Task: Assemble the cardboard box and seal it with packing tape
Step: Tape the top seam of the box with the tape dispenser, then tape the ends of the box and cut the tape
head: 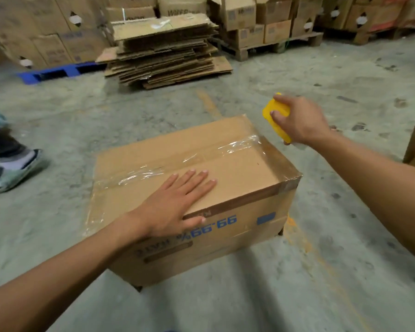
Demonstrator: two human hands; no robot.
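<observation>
Concrete floor [297, 75] carries everything, scuffed grey with a faded orange line running under the box. Cardboard box [225, 183] sits mid-floor, closed, flaps down, turned at an angle so one corner points toward the near right. Brown, worn, creased. Clear tape [235, 147] runs along the centre seam of the top, wrinkled and glossy, and continues down over the right end; more clear film shows over the left end of the top. A darker brown band runs along the near top edge and right end. Near side has blue print, upside down, reads "99.99%"; a small blue rectangle to its right; darker lettering below it too blurred to read.

Far edge of the floor: stack of flattened cardboard [165, 51], with piled cartons [244, 15] on wood pallets behind, their print unreadable. Blue pallet [55, 71] at far left. Another person's foot in a grey slipper [15, 171] at left edge.

Left hand [175, 204] lies flat on the box top near its front edge, fingers spread and straight, thumb over the edge onto the near side. Right hand [300, 121] is off the box's far right corner, above the floor, fingers curled round a yellow tape dispenser [274, 113].
</observation>
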